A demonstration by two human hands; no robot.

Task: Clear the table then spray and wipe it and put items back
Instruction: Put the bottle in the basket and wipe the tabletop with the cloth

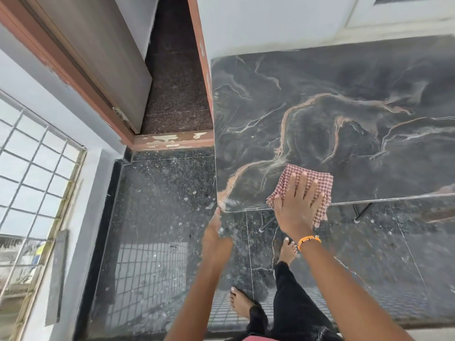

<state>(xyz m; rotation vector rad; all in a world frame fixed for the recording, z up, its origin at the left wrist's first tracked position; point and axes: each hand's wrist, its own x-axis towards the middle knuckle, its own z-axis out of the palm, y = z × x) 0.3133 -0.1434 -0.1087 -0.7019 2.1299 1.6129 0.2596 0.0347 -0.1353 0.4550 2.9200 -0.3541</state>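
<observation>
My right hand (299,201) lies flat, fingers spread, palm down on the cloth (317,183). The cloth is checked red and white and sits at the near edge of the table (344,107), left of centre, one corner hanging off the edge below my wrist. An orange band (309,240) circles that wrist.

My left hand (216,230) reaches to the table's near-left corner. Its fingertips touch the corner's edge; I see the hand side-on and cannot tell whether it grips or only rests there.

The tabletop is dark marble pattern with pale and rust veins. Near the left corner a light smear shows on the surface. Dark metal legs (362,212) show under the near edge.

The floor (160,205) is dark speckled tile, glossy, with a window grille mirrored in it. My bare feet stand near the table, the right one (288,252) forward of the left one (240,302); dark trousers (293,296) cover my legs.

Far left is an open doorway with a chipped red-brown threshold (172,140). Left is a barred window (32,168).
</observation>
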